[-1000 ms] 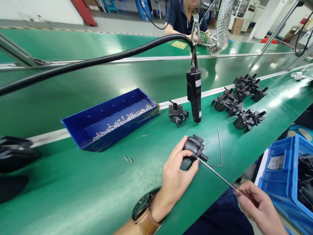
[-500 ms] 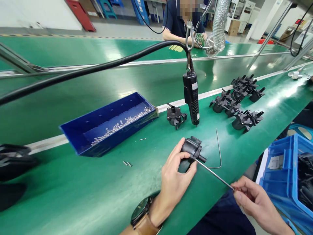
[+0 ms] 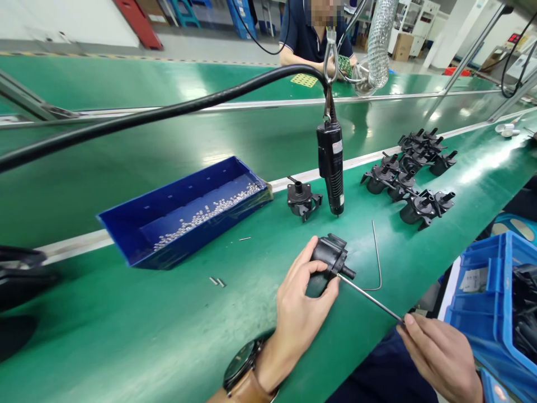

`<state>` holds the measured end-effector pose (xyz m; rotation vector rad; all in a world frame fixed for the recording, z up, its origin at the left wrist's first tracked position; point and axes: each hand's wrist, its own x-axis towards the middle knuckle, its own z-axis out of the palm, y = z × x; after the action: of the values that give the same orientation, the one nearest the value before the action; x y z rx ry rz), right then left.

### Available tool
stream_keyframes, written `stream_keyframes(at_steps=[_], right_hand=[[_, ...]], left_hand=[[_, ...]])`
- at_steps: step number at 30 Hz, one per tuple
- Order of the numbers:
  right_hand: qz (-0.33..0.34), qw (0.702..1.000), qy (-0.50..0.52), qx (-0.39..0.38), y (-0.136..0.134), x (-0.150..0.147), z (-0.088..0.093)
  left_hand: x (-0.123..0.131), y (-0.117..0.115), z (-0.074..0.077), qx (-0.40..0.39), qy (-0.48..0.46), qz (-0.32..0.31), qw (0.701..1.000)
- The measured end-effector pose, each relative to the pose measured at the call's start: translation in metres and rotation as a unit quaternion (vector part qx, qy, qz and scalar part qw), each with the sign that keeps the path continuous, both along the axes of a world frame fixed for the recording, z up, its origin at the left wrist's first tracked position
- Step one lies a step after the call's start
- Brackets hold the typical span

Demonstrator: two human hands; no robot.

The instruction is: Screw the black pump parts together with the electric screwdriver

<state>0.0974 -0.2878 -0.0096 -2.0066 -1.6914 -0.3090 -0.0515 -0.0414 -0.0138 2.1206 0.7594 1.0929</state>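
Observation:
My left hand grips a black plastic pump by its round body, just above the green bench. The pump's short spout points to the lower right. In my right hand is the far end of a thin metal rod, pinched between thumb and fingers; it looks like a hex key. The rod's tip meets the pump's edge beside the spout, under my left thumb, so the exact contact is hidden. Behind the pump, a bent hex key lies on the bench.
A blue bin holds many small metal pins, and a few loose pins lie before it. A black electric screwdriver hangs beside another pump. More pumps stand right. A blue crate is at lower right; a person sits opposite.
My right hand has rolled over, so its back now faces up, while still pinching the rod. The left hand and the pump have barely moved.

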Motion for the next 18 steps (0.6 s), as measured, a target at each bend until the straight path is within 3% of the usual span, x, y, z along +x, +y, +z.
stream_keyframes(at_steps=[2, 4, 6, 8, 11, 13, 14, 15, 16, 18], right_hand=[[-0.023, 0.999, 0.026, 0.014, -0.001, -0.002, 0.002], [-0.056, 0.988, 0.145, -0.005, -0.001, -0.005, 0.007], [-0.092, 0.947, 0.305, -0.049, 0.001, -0.006, 0.015], [-0.101, 0.872, 0.467, -0.104, 0.005, -0.005, 0.022], [-0.063, 0.707, 0.689, -0.146, 0.009, -0.002, 0.023], [-0.057, 0.605, 0.781, -0.144, 0.009, -0.003, 0.018], [-0.067, 0.579, 0.801, -0.136, 0.009, -0.004, 0.014], [-0.080, 0.577, 0.803, -0.129, 0.009, -0.006, 0.011], [-0.093, 0.603, 0.783, -0.121, 0.008, -0.008, 0.007], [-0.117, 0.727, 0.672, -0.081, 0.006, -0.012, 0.003]], left_hand=[[0.000, 0.000, -0.001, 0.001, -0.001, -0.001, 1.000], [-0.001, 0.001, -0.002, 0.002, -0.003, -0.004, 1.000], [-0.002, 0.001, -0.002, 0.002, -0.004, -0.006, 1.000], [-0.002, 0.001, -0.002, -0.001, -0.001, -0.005, 1.000], [-0.002, 0.001, -0.001, -0.004, 0.007, -0.008, 1.000], [-0.002, 0.001, -0.001, -0.001, 0.007, -0.010, 1.000], [-0.001, 0.001, -0.001, 0.000, 0.006, -0.009, 1.000], [-0.001, 0.001, 0.000, 0.001, 0.005, -0.006, 1.000], [-0.001, 0.001, 0.000, 0.001, 0.005, -0.002, 1.000], [-0.001, 0.001, 0.000, 0.001, 0.006, 0.004, 1.000]])
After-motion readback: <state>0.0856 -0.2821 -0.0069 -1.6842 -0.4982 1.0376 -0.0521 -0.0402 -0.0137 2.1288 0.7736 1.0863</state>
